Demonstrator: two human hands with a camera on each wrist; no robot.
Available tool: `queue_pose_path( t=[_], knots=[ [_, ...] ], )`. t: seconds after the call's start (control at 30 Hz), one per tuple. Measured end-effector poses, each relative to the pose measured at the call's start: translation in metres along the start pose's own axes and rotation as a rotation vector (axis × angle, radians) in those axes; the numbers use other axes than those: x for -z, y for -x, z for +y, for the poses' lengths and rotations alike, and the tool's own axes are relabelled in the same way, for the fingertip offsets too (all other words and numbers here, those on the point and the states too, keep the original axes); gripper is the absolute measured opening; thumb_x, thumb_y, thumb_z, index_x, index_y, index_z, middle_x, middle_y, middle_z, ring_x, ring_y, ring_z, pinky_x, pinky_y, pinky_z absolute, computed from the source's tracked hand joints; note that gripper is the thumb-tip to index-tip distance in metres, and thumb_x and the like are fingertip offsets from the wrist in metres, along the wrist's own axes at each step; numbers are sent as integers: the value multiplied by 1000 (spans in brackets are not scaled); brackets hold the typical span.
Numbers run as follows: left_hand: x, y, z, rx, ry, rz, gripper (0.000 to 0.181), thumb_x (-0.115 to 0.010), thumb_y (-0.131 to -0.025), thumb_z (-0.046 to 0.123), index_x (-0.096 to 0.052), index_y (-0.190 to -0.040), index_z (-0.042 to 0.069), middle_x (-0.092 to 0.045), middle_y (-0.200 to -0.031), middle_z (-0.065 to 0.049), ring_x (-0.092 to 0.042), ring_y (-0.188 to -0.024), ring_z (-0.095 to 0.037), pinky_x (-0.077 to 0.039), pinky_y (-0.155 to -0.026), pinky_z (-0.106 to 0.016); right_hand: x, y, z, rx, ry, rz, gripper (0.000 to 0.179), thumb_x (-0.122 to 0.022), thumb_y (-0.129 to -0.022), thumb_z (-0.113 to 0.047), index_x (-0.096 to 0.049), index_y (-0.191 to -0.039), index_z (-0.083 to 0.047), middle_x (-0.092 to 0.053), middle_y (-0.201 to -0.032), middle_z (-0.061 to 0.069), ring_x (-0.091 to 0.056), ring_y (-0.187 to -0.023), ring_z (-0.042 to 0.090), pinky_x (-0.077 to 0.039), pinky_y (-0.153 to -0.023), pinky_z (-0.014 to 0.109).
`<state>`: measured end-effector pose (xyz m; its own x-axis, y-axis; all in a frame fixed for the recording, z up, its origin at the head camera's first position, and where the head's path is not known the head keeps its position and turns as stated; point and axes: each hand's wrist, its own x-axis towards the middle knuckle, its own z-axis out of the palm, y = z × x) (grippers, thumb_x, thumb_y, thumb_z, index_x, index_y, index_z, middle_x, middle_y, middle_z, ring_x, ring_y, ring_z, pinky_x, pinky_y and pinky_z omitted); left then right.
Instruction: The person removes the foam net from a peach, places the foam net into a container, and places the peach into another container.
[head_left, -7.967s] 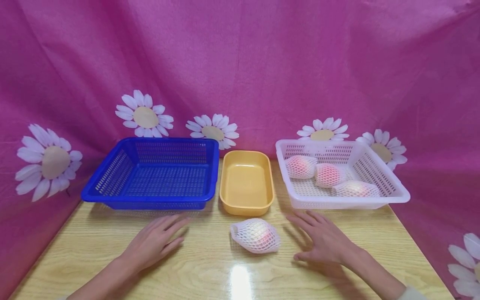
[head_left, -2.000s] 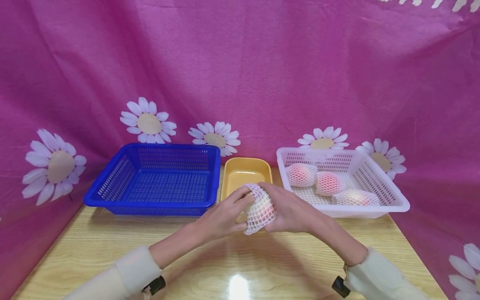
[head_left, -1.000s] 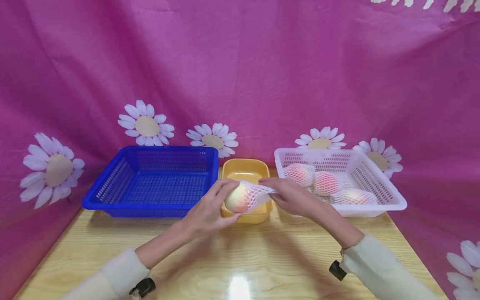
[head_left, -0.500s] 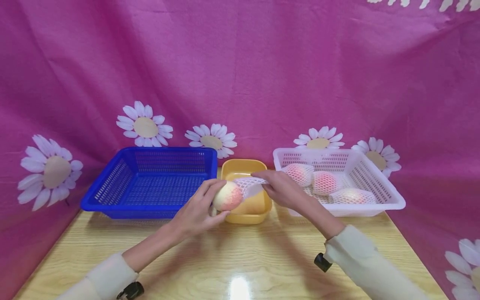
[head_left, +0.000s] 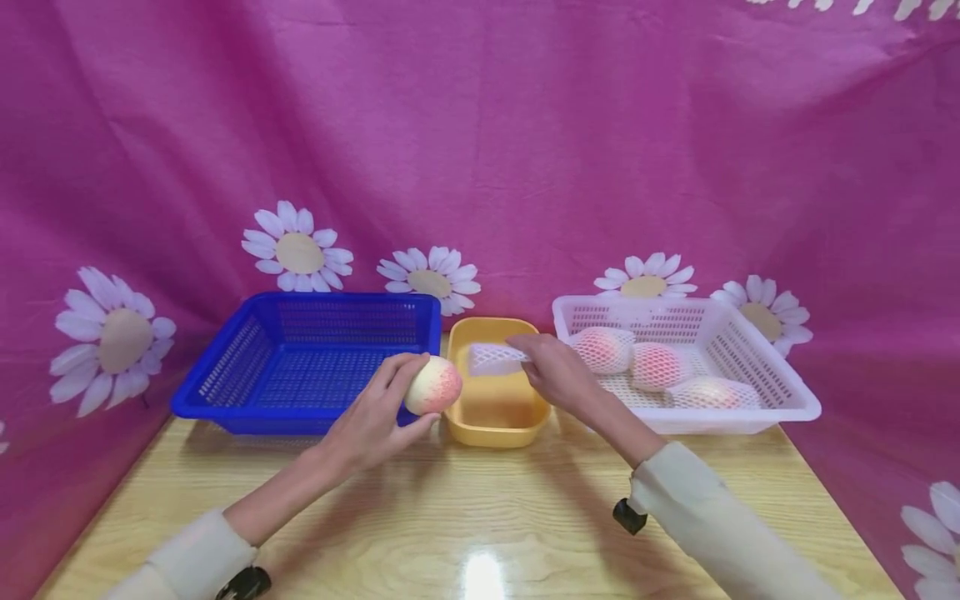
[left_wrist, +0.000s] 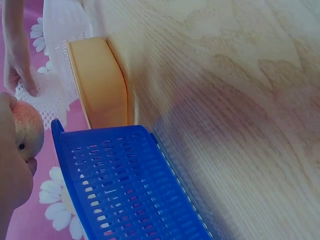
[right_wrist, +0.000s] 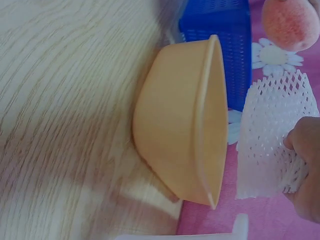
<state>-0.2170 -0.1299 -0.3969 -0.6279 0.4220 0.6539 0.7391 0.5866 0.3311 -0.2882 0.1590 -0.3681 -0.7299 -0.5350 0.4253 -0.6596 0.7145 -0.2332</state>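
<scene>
A bare peach (head_left: 435, 386), pale yellow with a pink blush, is held in my left hand (head_left: 375, 417) near the right front corner of the blue basket (head_left: 300, 410). My right hand (head_left: 558, 372) pinches an emptied white foam net sleeve (head_left: 497, 359) above the yellow tray (head_left: 497, 437). Peach and sleeve are apart. The right wrist view shows the foam net (right_wrist: 272, 135) hanging flattened from the fingers. In the left wrist view the peach (left_wrist: 28, 130) shows a small dark spot, with fingers curled round it.
The white basket (head_left: 697, 422) on the right holds three peaches in foam nets, one of them a netted peach (head_left: 660, 367) in the middle. All containers stand in a row at the back of the wooden table (head_left: 450, 517), before a pink flowered cloth (head_left: 480, 150).
The netted peach, earlier on the table, was picked up by both hands. Its net has been pulled off to the right, and the left hand has drawn the bare peach leftward.
</scene>
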Motion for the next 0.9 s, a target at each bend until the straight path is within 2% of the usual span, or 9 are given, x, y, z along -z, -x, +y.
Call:
queue_pose_path(
  t=[0.13, 0.3, 0.5, 0.63, 0.77, 0.9],
  knots=[
    [3, 3, -2, 13, -17, -16, 72, -83, -82, 21, -47, -142, 7, -48, -134, -16, -55, -115, -31, -54, -90, -47, -8, -1, 3, -7, 24, 0, 41, -60, -85, 8, -67, -125, 0, -70, -118, 15, -65, -108, 34, -51, -94, 47],
    [6, 7, -4, 16, -30, -27, 70, -81, -84, 23, -46, -143, 6, -48, -134, -16, -55, -115, -30, -55, -90, -46, -17, -5, 6, 74, 50, 41, 39, -62, -81, 10, -69, -120, 4, -70, -115, 17, -64, -107, 35, -48, -97, 45],
    [8, 12, -7, 12, -36, -19, 72, -82, -83, 22, -45, -143, 5, -48, -134, -18, -56, -115, -32, -55, -89, -47, -30, -8, 8, 141, 78, 90, 37, -64, -78, 11, -72, -113, 4, -65, -102, 20, -61, -95, 37, -49, -88, 47],
    [12, 14, -7, 31, -41, -22, 72, -81, -84, 23, -45, -144, 6, -47, -135, -16, -55, -116, -31, -54, -90, -47, -40, -9, 10, 155, 147, 104, 36, -67, -77, 9, -74, -111, 1, -62, -97, 18, -58, -88, 38, -50, -78, 48],
    [14, 16, -8, 33, -43, -20, 71, -82, -83, 21, -45, -143, 6, -47, -135, -16, -55, -116, -30, -55, -89, -46, -50, -8, 11, 143, 208, 75, 34, -69, -78, 6, -74, -111, -1, -63, -96, 16, -59, -85, 36, -50, -70, 46],
    [14, 16, -8, 34, -42, -27, 73, -83, -83, 21, -45, -143, 6, -47, -135, -16, -55, -116, -30, -55, -89, -46, -56, -6, 11, 134, 218, 40, 34, -69, -77, 7, -74, -109, 1, -64, -93, 15, -59, -87, 33, -51, -74, 44]
  ],
)
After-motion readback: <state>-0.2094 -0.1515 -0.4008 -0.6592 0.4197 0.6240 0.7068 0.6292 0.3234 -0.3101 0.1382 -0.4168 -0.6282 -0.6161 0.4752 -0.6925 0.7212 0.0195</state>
